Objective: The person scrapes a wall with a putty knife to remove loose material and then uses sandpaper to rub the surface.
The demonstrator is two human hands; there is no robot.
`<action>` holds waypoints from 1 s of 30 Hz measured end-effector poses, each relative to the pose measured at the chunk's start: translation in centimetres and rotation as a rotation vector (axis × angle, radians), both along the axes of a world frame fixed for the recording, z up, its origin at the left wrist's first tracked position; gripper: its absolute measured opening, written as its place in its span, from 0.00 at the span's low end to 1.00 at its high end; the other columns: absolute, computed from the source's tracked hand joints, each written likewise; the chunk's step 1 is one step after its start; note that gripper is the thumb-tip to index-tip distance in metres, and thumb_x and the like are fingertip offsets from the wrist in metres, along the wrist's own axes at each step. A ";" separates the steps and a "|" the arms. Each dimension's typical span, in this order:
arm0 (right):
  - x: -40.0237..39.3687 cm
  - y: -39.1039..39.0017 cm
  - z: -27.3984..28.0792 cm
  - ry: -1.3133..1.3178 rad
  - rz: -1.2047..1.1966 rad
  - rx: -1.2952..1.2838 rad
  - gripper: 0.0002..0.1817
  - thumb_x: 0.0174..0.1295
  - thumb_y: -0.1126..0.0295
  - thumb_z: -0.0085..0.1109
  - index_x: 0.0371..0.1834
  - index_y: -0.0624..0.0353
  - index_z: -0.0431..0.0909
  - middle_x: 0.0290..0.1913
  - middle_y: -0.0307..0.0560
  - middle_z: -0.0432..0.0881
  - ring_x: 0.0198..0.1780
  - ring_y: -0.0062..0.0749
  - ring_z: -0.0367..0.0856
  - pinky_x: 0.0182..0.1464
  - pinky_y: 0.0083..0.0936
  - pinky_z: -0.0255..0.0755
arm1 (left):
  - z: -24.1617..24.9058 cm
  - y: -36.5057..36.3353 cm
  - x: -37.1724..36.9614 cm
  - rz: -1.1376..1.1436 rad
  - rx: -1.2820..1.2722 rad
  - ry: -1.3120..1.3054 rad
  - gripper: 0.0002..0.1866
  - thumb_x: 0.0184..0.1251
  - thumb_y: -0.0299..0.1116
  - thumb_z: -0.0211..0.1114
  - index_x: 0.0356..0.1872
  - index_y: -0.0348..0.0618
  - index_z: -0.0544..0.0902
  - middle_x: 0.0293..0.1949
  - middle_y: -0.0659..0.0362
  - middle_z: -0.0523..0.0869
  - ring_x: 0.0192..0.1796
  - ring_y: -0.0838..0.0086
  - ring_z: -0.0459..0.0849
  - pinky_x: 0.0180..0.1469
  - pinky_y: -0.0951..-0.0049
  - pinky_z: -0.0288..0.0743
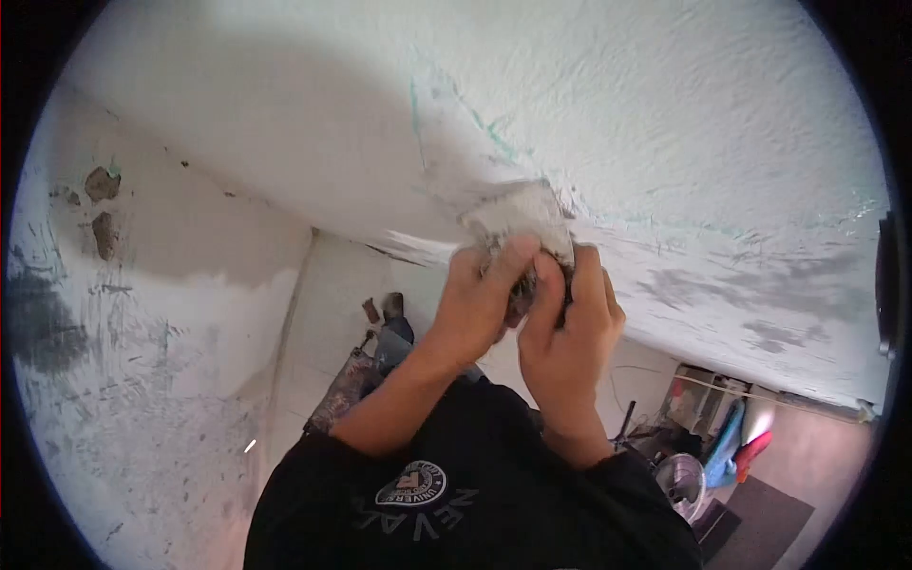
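Both hands are raised together against the white wall [703,114]. My left hand [475,294] is closed on a whitish, plaster-smeared flat piece [521,211], its thumb lying on the near face. My right hand [570,323] pinches the same piece from the other side, with the thumbs close together. The piece's upper end lies at the wall surface, touching or very near it. Dark, crusty material shows between the fingers; the exact kind of tool or sheet cannot be made out. Greenish lines and grey smears mark the wall around it.
At left, another wall [142,313] has chipped holes and dark stains. A corner seam runs down to the light floor [332,294]. Low at right stand a round metallic fan-like object [680,480], blue and red cloths [736,446] and a dark mat [765,518].
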State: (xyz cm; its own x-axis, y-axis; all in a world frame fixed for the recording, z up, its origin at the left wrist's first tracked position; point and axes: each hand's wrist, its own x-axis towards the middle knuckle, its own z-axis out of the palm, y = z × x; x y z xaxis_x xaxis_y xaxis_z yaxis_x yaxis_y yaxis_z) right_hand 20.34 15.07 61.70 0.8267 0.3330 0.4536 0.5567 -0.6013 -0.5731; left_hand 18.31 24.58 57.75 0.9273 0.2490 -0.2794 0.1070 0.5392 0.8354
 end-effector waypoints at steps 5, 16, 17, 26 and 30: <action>-0.2 0.2 0.3 -0.017 -0.008 0.000 0.05 0.65 0.74 0.59 0.32 0.60 0.73 0.13 0.44 0.74 0.14 0.42 0.69 0.27 0.31 0.61 | 0.0 0.2 -0.7 -0.071 -0.058 -0.082 0.27 0.73 0.57 0.56 0.29 0.41 0.81 0.15 0.66 0.74 0.15 0.85 0.70 0.13 0.82 0.58; 0.0 0.4 1.0 0.011 -0.033 -0.151 0.05 0.68 0.76 0.53 0.36 0.68 0.72 0.25 0.58 0.78 0.25 0.50 0.80 0.27 0.34 0.69 | -0.7 -0.1 0.4 -0.003 -0.124 -0.109 0.24 0.75 0.54 0.55 0.30 0.42 0.81 0.15 0.66 0.74 0.13 0.86 0.67 0.12 0.83 0.54; -0.7 -0.2 1.1 0.084 -0.020 -0.093 0.05 0.67 0.75 0.54 0.36 0.67 0.72 0.25 0.58 0.77 0.25 0.53 0.78 0.27 0.37 0.68 | -0.5 -0.3 -0.3 -0.041 -0.110 -0.087 0.25 0.76 0.53 0.54 0.30 0.41 0.80 0.15 0.65 0.74 0.13 0.86 0.67 0.12 0.83 0.54; -1.0 -1.2 1.1 0.191 -0.026 -0.019 0.06 0.68 0.74 0.54 0.36 0.66 0.73 0.24 0.57 0.77 0.25 0.55 0.76 0.26 0.40 0.66 | -1.1 -0.1 -0.9 -0.116 -0.078 -0.056 0.23 0.79 0.52 0.48 0.38 0.40 0.79 0.28 0.62 0.80 0.25 0.81 0.76 0.26 0.79 0.69; 0.2 1.5 1.6 -0.023 0.026 -0.132 0.05 0.67 0.74 0.56 0.36 0.66 0.73 0.25 0.56 0.79 0.26 0.48 0.79 0.27 0.37 0.69 | -0.7 0.7 -0.7 -0.044 -0.098 -0.163 0.23 0.80 0.51 0.47 0.41 0.39 0.78 0.32 0.61 0.80 0.29 0.80 0.77 0.29 0.77 0.70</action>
State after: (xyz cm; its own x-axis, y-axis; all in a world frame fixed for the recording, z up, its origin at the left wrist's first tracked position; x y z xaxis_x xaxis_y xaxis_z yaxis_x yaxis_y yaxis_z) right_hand 20.50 16.59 63.26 0.8066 0.4122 0.4237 0.5855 -0.6555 -0.4770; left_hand 17.65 25.24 57.03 0.9717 0.1860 -0.1457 -0.0001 0.6167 0.7872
